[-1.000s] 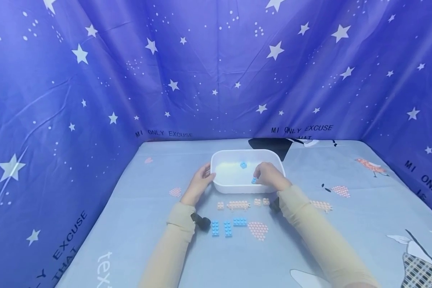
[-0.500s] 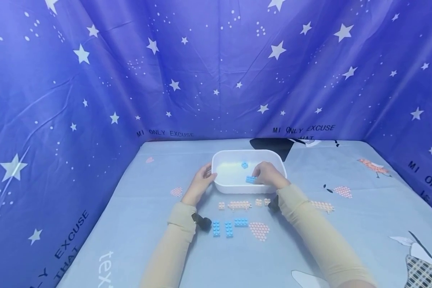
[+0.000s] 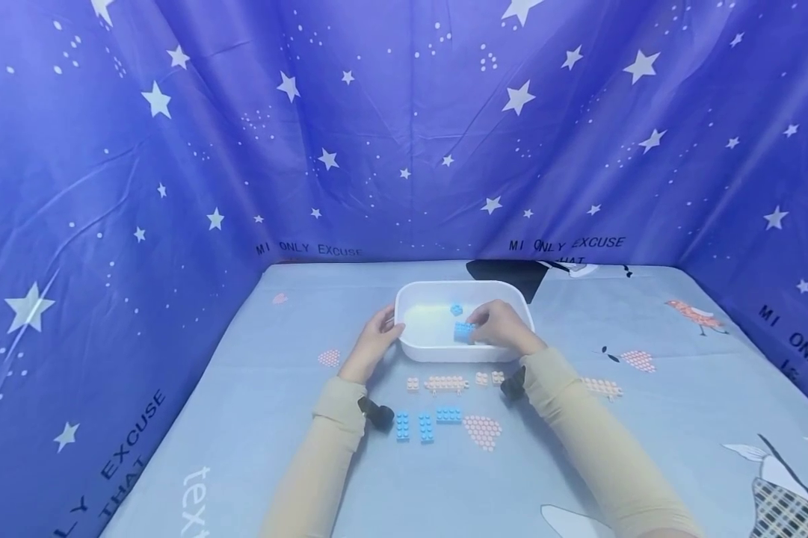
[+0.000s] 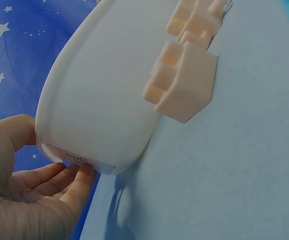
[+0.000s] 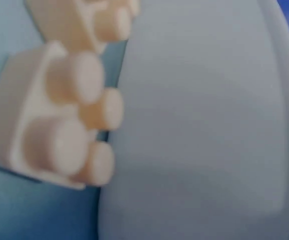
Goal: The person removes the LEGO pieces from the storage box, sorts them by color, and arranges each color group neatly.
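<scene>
A white plastic tub [image 3: 454, 354] stands on the patterned cloth. My left hand [image 3: 373, 342] holds its left end; in the left wrist view the thumb is at the rim and the fingers [image 4: 79, 187] press against the outer wall. Inside the tub, my right hand [image 3: 503, 327] pinches a blue building brick [image 3: 463, 331], studs showing, at its right end. Behind that brick, a smaller blue piece [image 3: 457, 308] lies on the tub floor. The right wrist view shows the tub's outer wall [image 5: 199, 120]; the right hand is out of that view.
Just in front of the tub lie small peach bricks [image 3: 412, 384] and a longer peach wheeled piece [image 3: 446, 383]. Nearer are three blue bricks [image 3: 426, 428]. Another peach piece [image 3: 602, 386] lies beyond my right sleeve [image 3: 578, 418]. A starry blue curtain [image 3: 404, 149] hangs behind.
The blue brick in my right hand has shifted left and turned, from showing little but its end to showing its studded top. My left hand stays on the tub.
</scene>
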`<state>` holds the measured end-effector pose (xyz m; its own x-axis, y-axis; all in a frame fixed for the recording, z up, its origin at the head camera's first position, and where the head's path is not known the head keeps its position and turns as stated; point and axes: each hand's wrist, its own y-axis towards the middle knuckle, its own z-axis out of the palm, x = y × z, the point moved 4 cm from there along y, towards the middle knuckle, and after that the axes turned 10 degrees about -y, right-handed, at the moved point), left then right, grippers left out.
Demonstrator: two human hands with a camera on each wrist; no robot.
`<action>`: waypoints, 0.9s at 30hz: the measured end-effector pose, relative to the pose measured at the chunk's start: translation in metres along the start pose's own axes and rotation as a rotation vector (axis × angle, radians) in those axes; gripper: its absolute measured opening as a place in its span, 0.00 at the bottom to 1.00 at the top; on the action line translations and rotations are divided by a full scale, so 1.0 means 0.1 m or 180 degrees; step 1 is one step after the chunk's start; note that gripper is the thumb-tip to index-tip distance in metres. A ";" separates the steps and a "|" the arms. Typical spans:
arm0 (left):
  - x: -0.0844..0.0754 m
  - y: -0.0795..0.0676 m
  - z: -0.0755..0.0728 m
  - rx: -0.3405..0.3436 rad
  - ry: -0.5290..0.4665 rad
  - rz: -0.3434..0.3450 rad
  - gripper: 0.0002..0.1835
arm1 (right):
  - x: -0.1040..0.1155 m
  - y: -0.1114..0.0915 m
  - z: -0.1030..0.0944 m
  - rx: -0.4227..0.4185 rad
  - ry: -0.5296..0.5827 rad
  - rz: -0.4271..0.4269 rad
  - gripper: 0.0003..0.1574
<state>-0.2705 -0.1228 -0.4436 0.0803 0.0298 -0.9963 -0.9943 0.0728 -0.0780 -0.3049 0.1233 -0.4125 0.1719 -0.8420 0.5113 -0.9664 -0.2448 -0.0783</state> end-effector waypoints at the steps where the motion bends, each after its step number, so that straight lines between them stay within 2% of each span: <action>1: 0.00 0.00 0.00 0.0007 -0.0005 -0.0001 0.32 | 0.00 -0.01 -0.01 -0.0021 0.0023 -0.0009 0.20; 8: 0.02 0.00 0.02 -0.0046 0.0007 -0.0044 0.32 | 0.12 -0.14 -0.16 -0.0147 0.0126 -0.0048 0.17; 15: -0.03 -0.02 0.01 -0.0079 0.0158 0.0028 0.31 | 0.30 -0.29 -0.33 -0.0378 0.0254 -0.0473 0.16; 21: -0.04 -0.01 0.00 -0.0055 0.0251 -0.0007 0.31 | 0.42 -0.51 -0.38 -0.0489 0.0382 -0.0709 0.16; 27: -0.02 0.01 0.02 -0.0058 0.0274 -0.0018 0.31 | 0.40 -0.76 -0.35 -0.0505 0.0645 -0.0827 0.14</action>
<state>-0.2720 -0.1210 -0.4413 0.0804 -0.0563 -0.9952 -0.9950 0.0544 -0.0835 -0.2316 0.1249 -0.3563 0.3896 -0.6453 0.6571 -0.9158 -0.3471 0.2021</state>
